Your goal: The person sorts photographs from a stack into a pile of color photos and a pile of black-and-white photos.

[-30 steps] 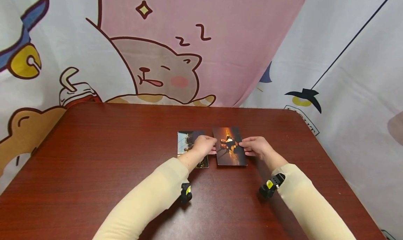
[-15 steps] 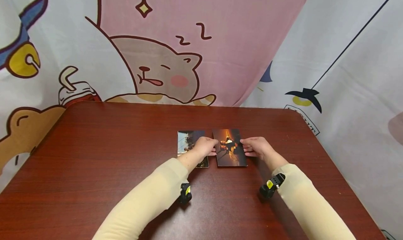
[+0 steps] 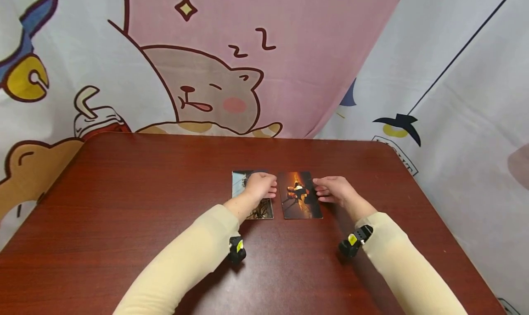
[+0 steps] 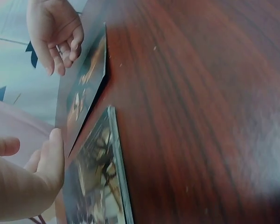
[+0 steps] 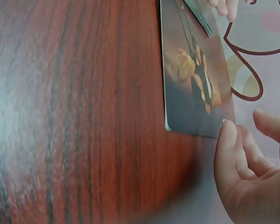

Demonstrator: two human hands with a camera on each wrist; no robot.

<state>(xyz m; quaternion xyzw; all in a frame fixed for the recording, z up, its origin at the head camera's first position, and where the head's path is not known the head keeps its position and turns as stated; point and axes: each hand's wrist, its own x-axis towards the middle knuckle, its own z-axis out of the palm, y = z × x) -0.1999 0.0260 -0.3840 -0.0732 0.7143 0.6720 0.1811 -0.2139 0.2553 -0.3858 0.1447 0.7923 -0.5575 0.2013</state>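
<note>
Two picture cards' worth of prints lie side by side on the table. The right one is a dark picture card [image 3: 301,198] with an orange glow and figures. The left one is a stack of picture cards [image 3: 263,210], its layered edge visible in the left wrist view. My left hand [image 3: 260,186] hovers over the stack and covers part of its top picture; its thumb and fingers are apart with nothing between them. Beside the right edge of the dark card is my right hand [image 3: 335,189], fingers loosely bent and holding nothing; whether a fingertip touches the card I cannot tell.
The brown wooden table [image 3: 157,191] reaches toward both sides and the front. A printed curtain [image 3: 322,39] with a sleeping cartoon bear hangs behind its back edge. Each sleeve carries a small black wrist camera [image 3: 237,250].
The dark card came down flat onto the table as both hands let go of it. My left hand then moved left over the stack; the right hand barely shifted.
</note>
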